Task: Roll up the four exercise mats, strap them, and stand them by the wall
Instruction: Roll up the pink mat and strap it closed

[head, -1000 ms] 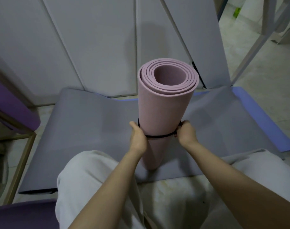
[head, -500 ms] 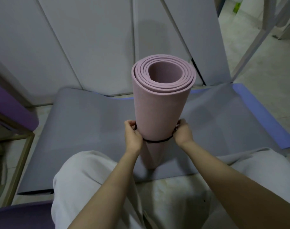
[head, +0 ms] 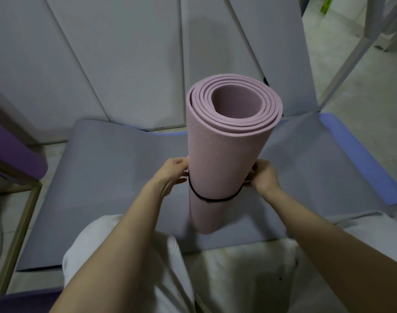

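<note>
White trousers (head: 125,256) fill the near edge. Above them, the left hand (head: 172,172) and right hand (head: 264,176) flank a rolled pink mat (head: 222,154). Each pinches the black strap (head: 213,199) that loops the roll and sags in front; the fingertips are partly hidden behind the roll. It stands upright on a flat grey mat (head: 114,177). A blue mat (head: 362,159) shows beneath on the right. A purple mat (head: 10,152) is cut off at the left. Wall (head: 125,64) panels stand beyond.

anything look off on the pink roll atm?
The black strap on the pink rolled mat is not level: it sags at the front, while the left hand and right hand hold it higher at the sides. The roll also looks loose, with a wide hollow core. No damage visible.
</note>
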{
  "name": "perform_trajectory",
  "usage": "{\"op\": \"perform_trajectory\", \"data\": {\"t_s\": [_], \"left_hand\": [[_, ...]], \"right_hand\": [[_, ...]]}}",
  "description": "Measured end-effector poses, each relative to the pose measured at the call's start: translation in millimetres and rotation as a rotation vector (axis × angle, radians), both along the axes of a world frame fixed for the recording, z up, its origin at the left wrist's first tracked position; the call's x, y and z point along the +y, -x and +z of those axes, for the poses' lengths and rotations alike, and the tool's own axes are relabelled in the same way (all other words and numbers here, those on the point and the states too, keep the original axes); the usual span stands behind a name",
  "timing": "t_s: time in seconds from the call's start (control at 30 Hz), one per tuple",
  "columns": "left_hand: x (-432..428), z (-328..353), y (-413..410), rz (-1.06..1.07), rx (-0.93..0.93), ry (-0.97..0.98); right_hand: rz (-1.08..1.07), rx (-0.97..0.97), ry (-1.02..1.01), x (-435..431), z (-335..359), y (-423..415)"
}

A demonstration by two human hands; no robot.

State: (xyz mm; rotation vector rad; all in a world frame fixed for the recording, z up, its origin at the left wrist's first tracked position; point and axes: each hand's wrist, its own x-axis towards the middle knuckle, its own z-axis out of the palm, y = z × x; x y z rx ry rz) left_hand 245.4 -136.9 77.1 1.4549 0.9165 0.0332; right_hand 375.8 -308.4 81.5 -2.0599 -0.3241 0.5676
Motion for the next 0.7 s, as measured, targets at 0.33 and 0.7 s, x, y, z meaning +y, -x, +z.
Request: {"op": "perform_trajectory", "data": {"t_s": [0.33, 0.7], "left_hand": [[5, -30, -12, -0.154, 0.074, -0.206], [-3, -51, -8, -0.177, 0.280, -0.269]], "right_hand": [[-0.001, 0.254, 0.169, 17, -9, -16], [-0.108, 0.323, 0.223, 17, -21, -3]]}}
